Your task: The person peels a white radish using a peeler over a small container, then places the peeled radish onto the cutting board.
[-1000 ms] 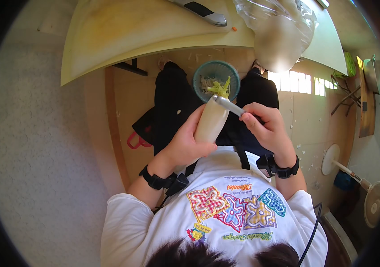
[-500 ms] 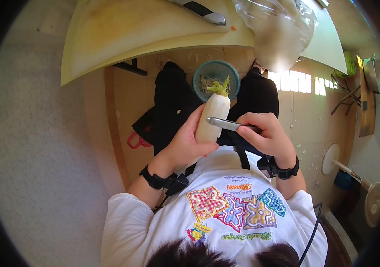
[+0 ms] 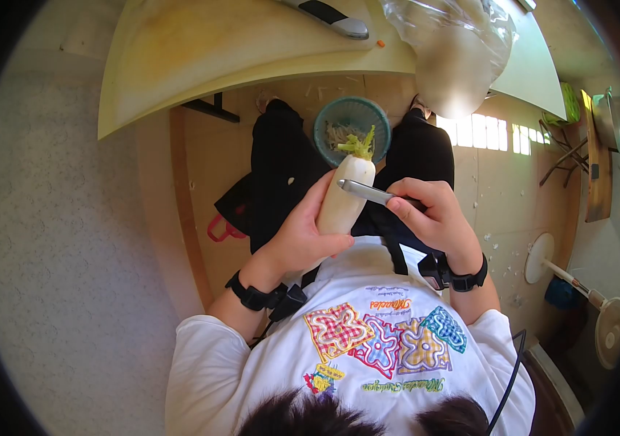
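A white radish (image 3: 343, 200) with a short green leafy top stands roughly upright above my lap. My left hand (image 3: 303, 231) is wrapped round its lower left side, the thumb across the bottom end. In my right hand (image 3: 433, 218) is a metal peeler (image 3: 365, 192), its handle pinched between thumb and fingers. The peeler's head lies against the upper part of the radish, below the leaves. Beneath, on the floor between my legs, a teal basket (image 3: 322, 138) holds pale peelings.
A pale table (image 3: 201, 54) spans the top, bearing a knife handle (image 3: 339, 22), a small orange scrap (image 3: 380, 43) and a clear plastic bag (image 3: 502, 36). A white fan (image 3: 614, 327) is at the right. Scraps dot the floor.
The peeler and my right hand have moved slightly up along the radish, towards its leafy end. My left hand keeps its hold, nearly unmoved.
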{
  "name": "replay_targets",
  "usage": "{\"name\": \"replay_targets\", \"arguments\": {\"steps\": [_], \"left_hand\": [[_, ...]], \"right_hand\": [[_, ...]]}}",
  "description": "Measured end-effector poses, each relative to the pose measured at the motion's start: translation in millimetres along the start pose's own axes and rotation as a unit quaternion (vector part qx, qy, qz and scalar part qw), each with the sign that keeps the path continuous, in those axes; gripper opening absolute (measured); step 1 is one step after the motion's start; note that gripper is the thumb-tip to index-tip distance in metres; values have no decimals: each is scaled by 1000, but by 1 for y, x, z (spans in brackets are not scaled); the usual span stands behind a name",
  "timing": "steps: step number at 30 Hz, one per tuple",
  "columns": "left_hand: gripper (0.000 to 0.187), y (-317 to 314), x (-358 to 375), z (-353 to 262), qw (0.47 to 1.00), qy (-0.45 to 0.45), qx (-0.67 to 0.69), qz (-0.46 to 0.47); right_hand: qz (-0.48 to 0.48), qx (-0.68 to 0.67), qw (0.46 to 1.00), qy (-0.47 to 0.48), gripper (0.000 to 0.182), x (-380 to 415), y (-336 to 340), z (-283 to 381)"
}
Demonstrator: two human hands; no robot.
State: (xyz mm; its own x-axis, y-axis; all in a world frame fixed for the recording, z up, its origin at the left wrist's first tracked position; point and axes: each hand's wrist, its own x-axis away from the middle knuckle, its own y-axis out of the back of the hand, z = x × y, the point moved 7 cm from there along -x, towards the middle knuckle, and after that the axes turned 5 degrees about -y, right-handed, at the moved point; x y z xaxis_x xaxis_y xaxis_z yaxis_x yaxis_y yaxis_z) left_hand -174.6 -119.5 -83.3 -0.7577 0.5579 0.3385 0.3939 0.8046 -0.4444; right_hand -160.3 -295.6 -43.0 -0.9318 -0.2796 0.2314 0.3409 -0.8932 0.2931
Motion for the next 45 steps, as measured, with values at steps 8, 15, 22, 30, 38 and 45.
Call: {"name": "replay_targets", "arguments": {"steps": [8,15,22,30,38,45], "left_hand": [[92,0,0,2,1000,-3,3,9],[93,-2,3,4,1000,4,6,18],[94,-2,2,0,1000,-3,11,18],[94,-1,2,2,1000,-14,-3,20],[95,-2,1,-2,999,-14,-15,35],[82,-9,-7,-5,997,-43,4,69]], "right_hand": [[-21,-13,1000,5,16,0,-1,-7],[-13,-24,1000,-11,17,-2,4,-5],[-28,-39,999,10,18,-4,4,-9],[-22,-93,995,-39,18,-3,2,-18],[-27,-176,981,-82,21,-4,13,-39],[-65,-156,985,-27,19,-3,17,-32]]}}
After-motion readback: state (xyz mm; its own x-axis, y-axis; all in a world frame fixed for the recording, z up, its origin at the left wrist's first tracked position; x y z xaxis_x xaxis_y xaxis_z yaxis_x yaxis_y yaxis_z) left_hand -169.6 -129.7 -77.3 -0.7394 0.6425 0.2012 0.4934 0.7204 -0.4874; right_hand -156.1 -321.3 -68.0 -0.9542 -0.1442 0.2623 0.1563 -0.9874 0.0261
